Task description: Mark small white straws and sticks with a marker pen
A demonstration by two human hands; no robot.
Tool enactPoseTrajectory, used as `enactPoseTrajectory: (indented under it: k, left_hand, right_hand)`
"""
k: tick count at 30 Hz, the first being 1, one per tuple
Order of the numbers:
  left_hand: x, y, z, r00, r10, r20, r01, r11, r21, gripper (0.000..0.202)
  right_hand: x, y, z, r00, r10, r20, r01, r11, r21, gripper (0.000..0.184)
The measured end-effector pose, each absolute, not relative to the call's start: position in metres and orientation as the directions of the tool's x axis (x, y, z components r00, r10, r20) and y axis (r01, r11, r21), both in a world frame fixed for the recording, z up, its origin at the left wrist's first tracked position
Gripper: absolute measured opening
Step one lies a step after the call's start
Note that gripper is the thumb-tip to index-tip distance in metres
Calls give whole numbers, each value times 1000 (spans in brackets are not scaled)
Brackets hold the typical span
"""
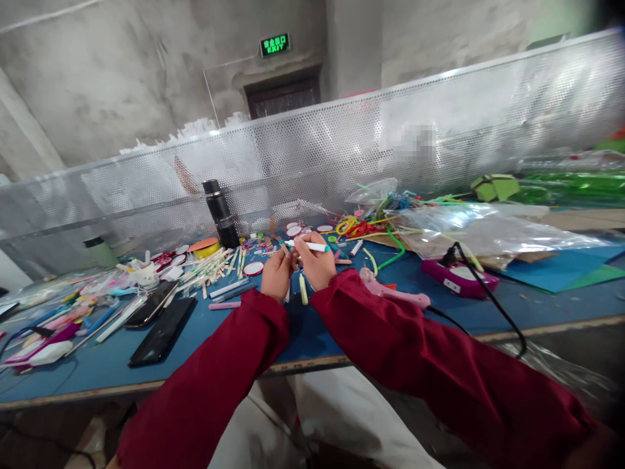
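Both hands meet above the blue table (342, 312), sleeves dark red. My right hand (317, 264) is closed round a white marker pen (312, 246) with a green tip, held level and pointing left. My left hand (276, 272) is closed on a small thin stick-like piece (287, 251) right under the pen's tip; what it is I cannot make out. A pale yellow stick (303, 290) lies on the table between the wrists.
A black flask (221, 213) stands behind the hands. Two dark phones (159, 322) lie at left among sticks, round discs and craft bits. A pink glue gun (393, 291) and a purple device (459, 277) with a black cable sit at right, plastic bags beyond. Perforated metal screen behind.
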State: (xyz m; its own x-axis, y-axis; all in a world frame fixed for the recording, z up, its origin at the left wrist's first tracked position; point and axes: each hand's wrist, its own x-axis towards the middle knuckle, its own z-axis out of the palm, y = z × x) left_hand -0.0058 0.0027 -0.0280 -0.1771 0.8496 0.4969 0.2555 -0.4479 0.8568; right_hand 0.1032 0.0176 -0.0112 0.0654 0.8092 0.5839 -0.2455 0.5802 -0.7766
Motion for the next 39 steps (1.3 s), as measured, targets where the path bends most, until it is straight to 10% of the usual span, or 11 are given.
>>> enactPoseTrajectory:
  k: [39]
  left_hand:
    - [-9,5,-31,-119,831,543,335,-481,810,31]
  right_hand:
    - [104,17,-11,65,757,650,-202,648,-734,29]
